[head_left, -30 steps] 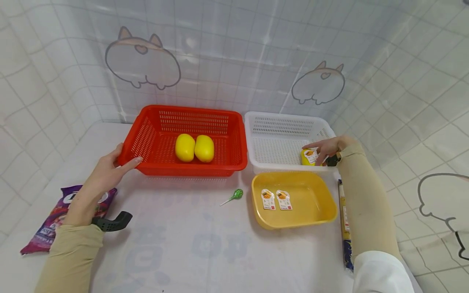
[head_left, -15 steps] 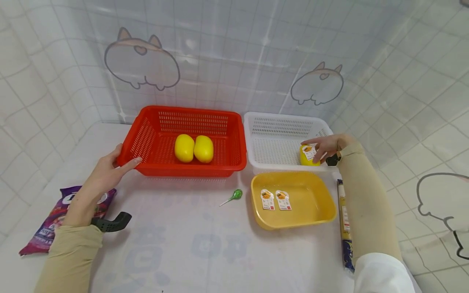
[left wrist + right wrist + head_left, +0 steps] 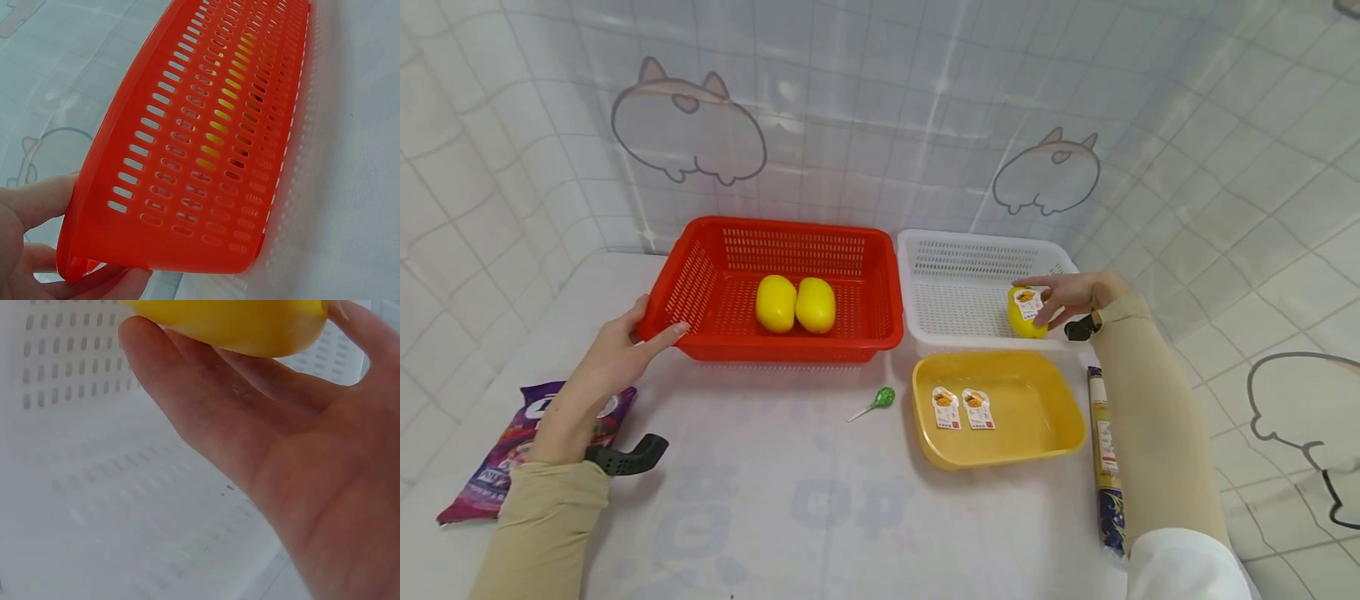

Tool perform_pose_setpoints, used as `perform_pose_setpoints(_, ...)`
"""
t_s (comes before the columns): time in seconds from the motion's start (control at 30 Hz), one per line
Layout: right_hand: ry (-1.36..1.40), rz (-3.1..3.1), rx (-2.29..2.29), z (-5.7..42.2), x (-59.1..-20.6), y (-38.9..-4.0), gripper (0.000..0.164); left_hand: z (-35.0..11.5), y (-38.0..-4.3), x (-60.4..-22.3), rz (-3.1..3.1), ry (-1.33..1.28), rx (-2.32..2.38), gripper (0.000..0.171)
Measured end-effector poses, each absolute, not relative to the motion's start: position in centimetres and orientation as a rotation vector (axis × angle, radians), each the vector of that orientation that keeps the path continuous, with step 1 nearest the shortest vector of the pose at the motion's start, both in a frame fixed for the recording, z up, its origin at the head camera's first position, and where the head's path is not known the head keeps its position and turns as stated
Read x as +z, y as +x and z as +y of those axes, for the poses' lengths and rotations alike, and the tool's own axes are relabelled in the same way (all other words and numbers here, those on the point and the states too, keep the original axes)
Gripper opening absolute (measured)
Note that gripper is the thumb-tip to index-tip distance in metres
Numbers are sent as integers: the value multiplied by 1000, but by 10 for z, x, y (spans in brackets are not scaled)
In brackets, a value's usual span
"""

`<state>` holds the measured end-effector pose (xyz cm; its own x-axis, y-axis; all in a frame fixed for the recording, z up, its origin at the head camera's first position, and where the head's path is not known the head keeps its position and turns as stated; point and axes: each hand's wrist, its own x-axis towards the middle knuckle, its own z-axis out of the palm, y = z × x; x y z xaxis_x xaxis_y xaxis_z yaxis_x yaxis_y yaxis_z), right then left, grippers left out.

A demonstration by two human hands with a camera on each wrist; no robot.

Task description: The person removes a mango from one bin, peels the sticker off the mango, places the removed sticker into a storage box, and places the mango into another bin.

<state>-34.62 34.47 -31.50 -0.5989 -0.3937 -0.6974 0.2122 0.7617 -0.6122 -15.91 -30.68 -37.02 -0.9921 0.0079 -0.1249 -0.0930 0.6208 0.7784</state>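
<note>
A plump yellow fruit (image 3: 1022,327) is inside the white perforated basket (image 3: 951,308), towards its near right corner; whether it touches the basket floor cannot be told. A printed sticker (image 3: 1028,303) faces up on it. The right hand (image 3: 1066,297) holds this fruit, fingers and thumb spread about as far as its width and set against its sides.

Just beside, to the left, stands the red perforated basket (image 3: 790,343), with two more yellow fruits (image 3: 795,306) lying side by side on its floor. The left hand (image 3: 619,350) grips this basket's near left corner, the rim caught between thumb and fingers.

In front of the white basket is a yellow plastic tub (image 3: 1033,421), where two stickers (image 3: 962,409) lie next to each other. A green-headed lollipop (image 3: 884,397) rests on the white tabletop (image 3: 790,508) left of the tub. A long, narrow gold and dark-blue packet (image 3: 1107,458) lies by the right forearm, partly hidden. A purple snack bag (image 3: 497,471) lies under the left forearm. Behind, a grid-patterned sheet (image 3: 865,133) bears cartoon animal outlines.
</note>
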Motion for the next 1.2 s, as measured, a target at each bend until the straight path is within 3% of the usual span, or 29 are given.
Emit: perform_pose_setpoints(1.2,-182,2177,-1062,342,-309,-317,97,-305,-157,-368,2711,-66,1344,95)
